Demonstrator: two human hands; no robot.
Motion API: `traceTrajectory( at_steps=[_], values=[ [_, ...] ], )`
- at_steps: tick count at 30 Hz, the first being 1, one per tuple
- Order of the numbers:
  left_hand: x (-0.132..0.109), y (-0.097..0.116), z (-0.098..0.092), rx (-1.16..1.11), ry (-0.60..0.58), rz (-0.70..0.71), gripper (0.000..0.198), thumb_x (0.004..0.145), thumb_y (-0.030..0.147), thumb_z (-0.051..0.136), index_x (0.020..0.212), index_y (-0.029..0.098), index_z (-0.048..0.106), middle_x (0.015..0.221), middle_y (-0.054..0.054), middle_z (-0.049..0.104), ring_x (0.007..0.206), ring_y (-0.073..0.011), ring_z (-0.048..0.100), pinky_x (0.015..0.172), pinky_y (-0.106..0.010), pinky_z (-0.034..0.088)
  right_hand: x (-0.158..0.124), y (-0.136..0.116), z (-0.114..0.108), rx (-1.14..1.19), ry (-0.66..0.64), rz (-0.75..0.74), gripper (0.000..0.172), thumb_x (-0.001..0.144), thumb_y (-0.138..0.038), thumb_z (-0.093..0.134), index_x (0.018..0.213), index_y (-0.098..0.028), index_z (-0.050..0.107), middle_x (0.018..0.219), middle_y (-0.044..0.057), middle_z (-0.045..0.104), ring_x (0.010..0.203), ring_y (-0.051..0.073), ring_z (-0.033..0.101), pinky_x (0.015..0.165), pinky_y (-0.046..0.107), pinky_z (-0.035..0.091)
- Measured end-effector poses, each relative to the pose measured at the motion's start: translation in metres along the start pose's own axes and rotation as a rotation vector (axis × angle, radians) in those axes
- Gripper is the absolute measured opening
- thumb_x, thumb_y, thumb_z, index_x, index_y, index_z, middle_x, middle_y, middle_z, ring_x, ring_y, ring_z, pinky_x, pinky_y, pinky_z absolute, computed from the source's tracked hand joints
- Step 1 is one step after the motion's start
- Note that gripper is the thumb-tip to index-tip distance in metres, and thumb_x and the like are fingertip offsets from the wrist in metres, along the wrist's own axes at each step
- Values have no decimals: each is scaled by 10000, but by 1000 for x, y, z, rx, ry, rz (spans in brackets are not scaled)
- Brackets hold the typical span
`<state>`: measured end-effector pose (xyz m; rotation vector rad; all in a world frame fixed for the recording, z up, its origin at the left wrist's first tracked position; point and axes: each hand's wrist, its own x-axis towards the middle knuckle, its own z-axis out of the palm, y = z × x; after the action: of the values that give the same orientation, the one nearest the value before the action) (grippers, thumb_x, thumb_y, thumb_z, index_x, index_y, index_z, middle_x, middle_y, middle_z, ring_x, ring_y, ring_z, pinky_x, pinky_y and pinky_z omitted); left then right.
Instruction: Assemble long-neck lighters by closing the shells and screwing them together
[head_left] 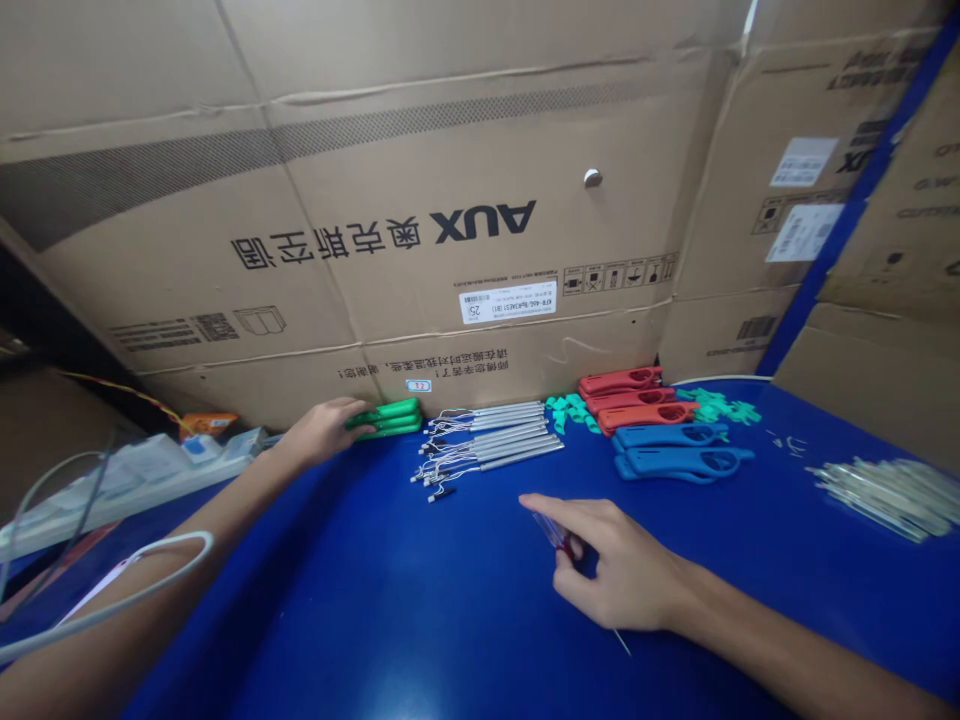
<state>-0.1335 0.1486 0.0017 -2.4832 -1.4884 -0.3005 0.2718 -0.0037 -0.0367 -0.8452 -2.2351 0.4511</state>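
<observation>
Blue workbench (375, 600), AUX carton (480, 150) behind, left hand (322, 432) on green plastic tools (384, 418)

A blue worktop (375, 590) carries parts set out in a row along its far edge. From left to right: a small stack of green handles (382, 420), a group of thin metal rods (487, 438) with fine wires at their ends, small teal plastic pieces (571, 412), three red handles (637, 400), two blue handles (675, 452), and a loose pile of slim metal pieces (885, 498).
</observation>
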Motion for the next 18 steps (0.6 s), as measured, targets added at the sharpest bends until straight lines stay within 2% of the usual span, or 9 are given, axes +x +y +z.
traceTrajectory(
  at_steps=[4, 8, 11, 14, 18],
  values=[
    [-5, -1, -2, 5, 15, -17, 425, 829, 541, 494, 1038, 206, 649, 991, -95, 698, 896, -249, 656, 813, -339, 518, -1, 1, 1, -7, 2, -2, 607, 691, -125, 467, 1288, -146, 574, 725, 2, 646, 561, 108, 521, 590, 239, 470],
    [-5, 0, -8, -1, 50, -9, 431, 803, 566, 518, 975, 198, 664, 904, -97, 696, 846, -255, 646, 785, -356, 517, -1, 1, 0, -12, -2, -5, 595, 695, -121, 468, 1279, -133, 581, 732, 6, 647, 576, 113, 533, 590, 242, 469],
    [-5, 13, -15, -7, 112, -2, 446, 808, 575, 518, 933, 172, 665, 851, -115, 685, 818, -272, 629, 768, -390, 507, -2, 1, 0, -9, -4, -13, 592, 697, -118, 464, 1276, -123, 582, 730, 10, 642, 574, 115, 534, 587, 246, 470],
    [-13, 53, -17, -33, 196, 22, 410, 906, 492, 431, 983, 151, 644, 900, -133, 677, 862, -263, 612, 802, -418, 488, -2, -1, 1, -4, -27, 19, 615, 701, -120, 473, 1312, -134, 546, 729, 9, 635, 587, 120, 545, 593, 252, 474],
    [-39, 137, -14, -125, 115, 225, 242, 907, 397, 500, 974, 223, 655, 904, -57, 692, 866, -197, 623, 823, -366, 496, 4, -2, -9, 66, 6, 144, 693, 734, -115, 497, 1416, -170, 389, 773, 5, 624, 630, 120, 576, 637, 253, 495]
  ],
)
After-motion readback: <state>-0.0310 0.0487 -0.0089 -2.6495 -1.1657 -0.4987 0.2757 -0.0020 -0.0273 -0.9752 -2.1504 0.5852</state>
